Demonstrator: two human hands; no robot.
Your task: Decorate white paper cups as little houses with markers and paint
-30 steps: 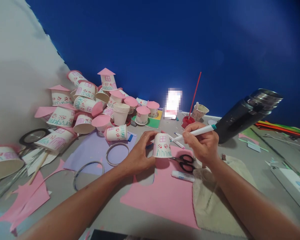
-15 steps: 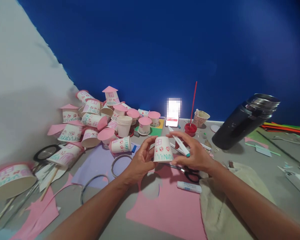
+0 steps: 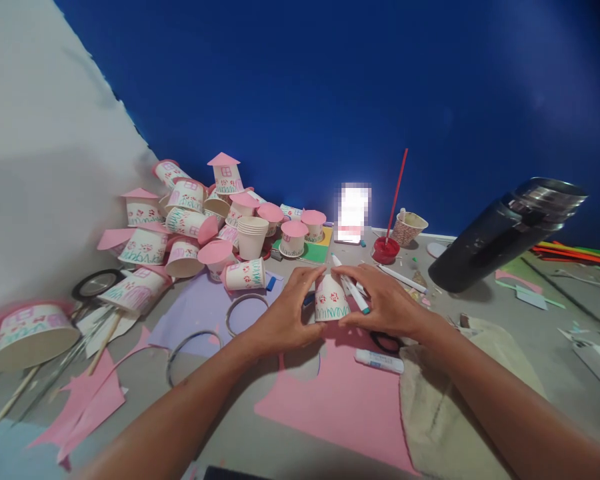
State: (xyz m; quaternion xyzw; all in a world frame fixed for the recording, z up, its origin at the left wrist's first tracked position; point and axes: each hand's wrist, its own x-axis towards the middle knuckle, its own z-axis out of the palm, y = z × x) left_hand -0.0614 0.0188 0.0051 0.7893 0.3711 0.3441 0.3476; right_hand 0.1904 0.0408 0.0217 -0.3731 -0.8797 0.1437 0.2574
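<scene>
An upside-down paper cup (image 3: 331, 303), with red flowers and green grass strokes drawn on it, is between my two hands. My left hand (image 3: 289, 308) is closed round its left side, thumb near the rim. My right hand (image 3: 387, 301) grips a white marker (image 3: 355, 293) with a teal end, and its fingertips also touch the cup's right side. Beneath lies a pink paper sheet (image 3: 340, 413) with a rounded cut-out. Close to the right wrist are a glue tube (image 3: 379, 361) and scissors (image 3: 386, 343), mostly hidden.
Decorated cups with pink roofs (image 3: 143, 243) are heaped at left beside a stack of plain cups (image 3: 252, 237). A lit phone (image 3: 353, 212), a red paint pot (image 3: 385, 251) with a stick and a dark flask (image 3: 485, 237) stand at the back. A cloth (image 3: 460, 407) lies at right.
The view has shifted slightly. The cup has turned a little, so its pink window no longer shows, and my left fingers have moved over its upper part. The marker stays in my right hand.
</scene>
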